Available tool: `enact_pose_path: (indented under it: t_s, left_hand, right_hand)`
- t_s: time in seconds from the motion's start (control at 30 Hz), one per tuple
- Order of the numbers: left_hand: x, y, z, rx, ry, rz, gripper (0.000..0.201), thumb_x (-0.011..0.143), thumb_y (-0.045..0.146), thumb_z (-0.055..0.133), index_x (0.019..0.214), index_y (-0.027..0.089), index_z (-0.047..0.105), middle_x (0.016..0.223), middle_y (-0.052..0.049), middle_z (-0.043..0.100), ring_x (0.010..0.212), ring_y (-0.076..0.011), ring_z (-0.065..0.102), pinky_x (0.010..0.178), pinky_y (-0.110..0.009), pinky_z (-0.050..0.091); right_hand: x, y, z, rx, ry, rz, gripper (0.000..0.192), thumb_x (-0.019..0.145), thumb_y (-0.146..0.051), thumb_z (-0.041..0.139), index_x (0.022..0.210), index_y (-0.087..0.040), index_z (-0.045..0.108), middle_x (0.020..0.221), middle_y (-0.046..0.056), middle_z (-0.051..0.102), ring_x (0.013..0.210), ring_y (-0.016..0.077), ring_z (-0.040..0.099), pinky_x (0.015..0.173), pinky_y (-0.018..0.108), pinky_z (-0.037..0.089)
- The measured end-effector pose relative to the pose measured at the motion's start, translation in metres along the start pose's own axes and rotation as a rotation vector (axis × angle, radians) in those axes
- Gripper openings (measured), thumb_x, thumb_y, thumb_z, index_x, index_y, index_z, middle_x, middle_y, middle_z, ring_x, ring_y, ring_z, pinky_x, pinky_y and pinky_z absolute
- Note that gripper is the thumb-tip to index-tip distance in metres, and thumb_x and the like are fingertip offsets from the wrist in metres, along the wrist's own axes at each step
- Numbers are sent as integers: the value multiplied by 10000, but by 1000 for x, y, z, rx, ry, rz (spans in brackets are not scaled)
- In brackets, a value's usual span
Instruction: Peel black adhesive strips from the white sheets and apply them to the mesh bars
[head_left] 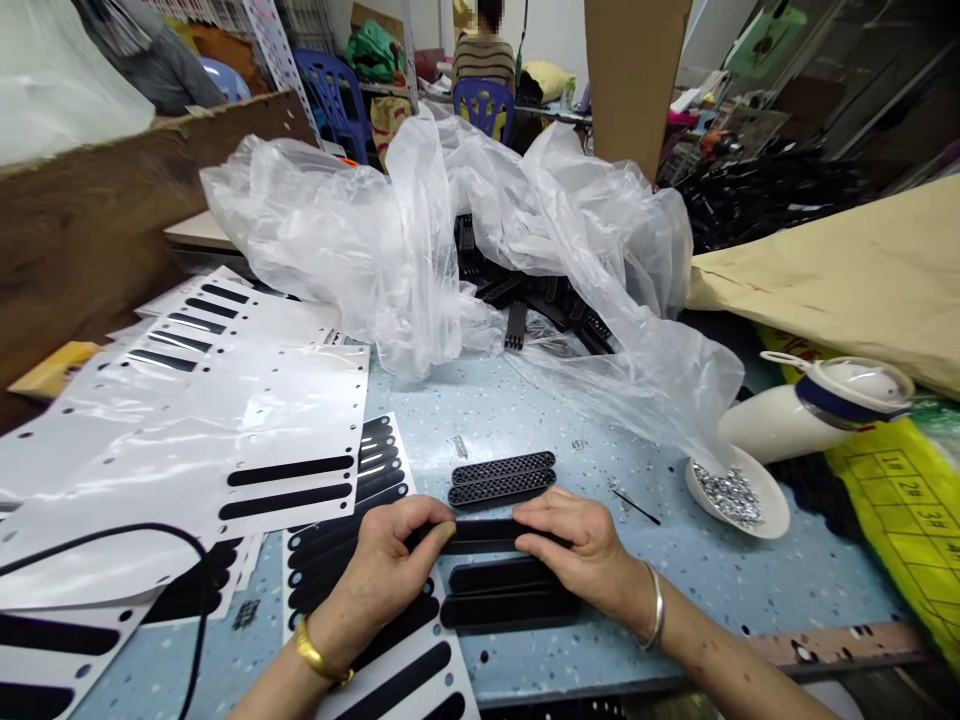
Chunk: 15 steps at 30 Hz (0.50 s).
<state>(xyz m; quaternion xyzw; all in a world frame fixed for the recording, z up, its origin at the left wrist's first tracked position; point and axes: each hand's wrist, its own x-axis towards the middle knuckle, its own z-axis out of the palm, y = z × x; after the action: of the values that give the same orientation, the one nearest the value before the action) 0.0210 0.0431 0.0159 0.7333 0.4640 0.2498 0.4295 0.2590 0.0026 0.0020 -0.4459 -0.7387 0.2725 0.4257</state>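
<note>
Both hands grip one long black strip on the blue speckled desk: the left hand pinches its left end between thumb and fingertips, the right hand presses down on its right end. The strip looks light, thin and rigid, likely moulded plastic with rounded ends, so a pinch at both ends should hold it steady; its smooth matte face may slide under dry fingers. Just behind the strip lie two perforated grilles with a fine mesh texture; just in front of it, two plain black strips. Left of the strip, glossy white backing sheets carry soft black stickers. Right of it, a white dish holds tiny metal bits.
</note>
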Motion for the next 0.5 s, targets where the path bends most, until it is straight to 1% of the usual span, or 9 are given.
enact_pose_path:
  t_s: [0.27, 0.4, 0.5]
  left_hand:
    - [1, -1, -1, -1, -13, 14, 158, 850, 217, 557, 755, 180, 677, 767, -22, 716, 711, -161, 661, 682, -273, 509]
    - [0, -4, -1, 12, -24, 19, 161, 856, 227, 553, 757, 186, 674, 769, -19, 715, 713, -162, 661, 682, -277, 508]
    - [1, -5, -1, 14, -30, 29, 166, 862, 232, 547, 761, 189, 671, 772, -17, 714, 716, -160, 660, 686, -277, 508]
  right_hand:
    - [-2, 3, -3, -15, -48, -36, 210, 857, -167, 643, 1056, -170, 711, 895, 80, 732, 773, 187, 653, 707, 344, 541]
    - [-2, 7, -3, 26, -70, 15, 197, 872, -178, 621, 1039, -189, 724, 903, 76, 725, 795, 173, 661, 712, 317, 554]
    - [-2, 8, -3, 55, -57, 42, 206, 871, -156, 603, 1024, -200, 733, 899, 72, 723, 800, 163, 663, 712, 302, 557]
